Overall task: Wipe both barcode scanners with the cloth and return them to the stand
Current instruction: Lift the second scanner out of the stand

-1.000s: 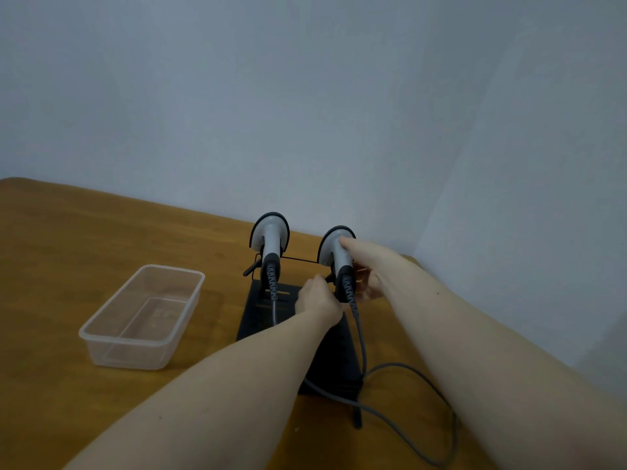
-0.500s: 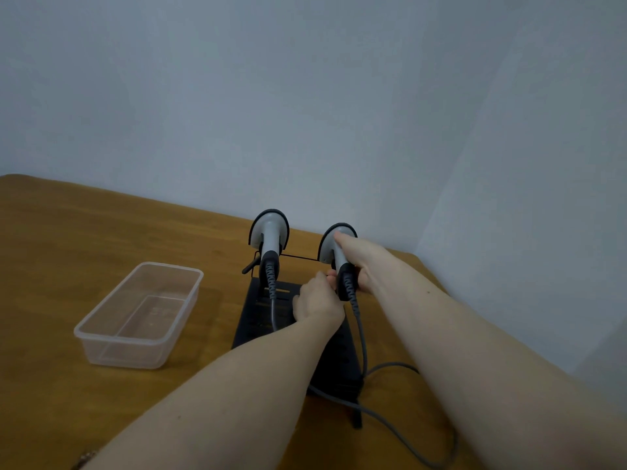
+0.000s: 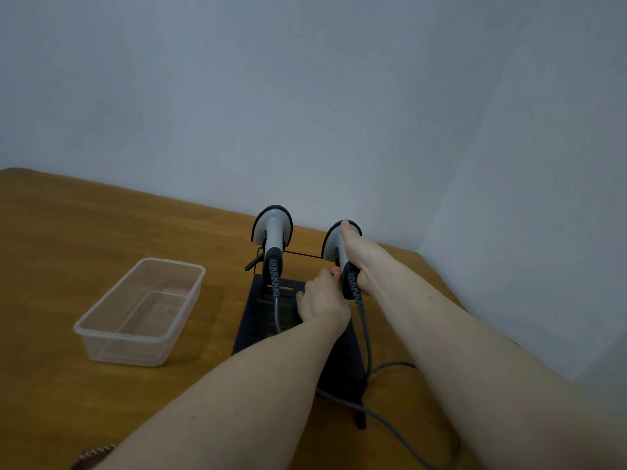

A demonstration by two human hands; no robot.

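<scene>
Two grey-and-black barcode scanners sit on a black stand point(image 3: 268, 310) near the table's far edge. The left scanner point(image 3: 272, 232) rests in the stand untouched, its coiled cable hanging down. My right hand point(image 3: 361, 259) is wrapped around the handle of the right scanner point(image 3: 330, 244), thumb up along its head. My left hand point(image 3: 322, 300) is at the base of that same handle, fingers curled against it; I cannot tell whether it grips the handle. No cloth is visible.
A clear plastic tub point(image 3: 142, 310) with nothing in it stands left of the stand on the wooden table point(image 3: 68, 232). Grey cables point(image 3: 369, 354) trail from the scanners toward me on the right. Walls close in behind and to the right.
My right hand has closed more fully around the right scanner's handle, with the thumb sliding up onto the head. The left hand has stayed at the handle's base.
</scene>
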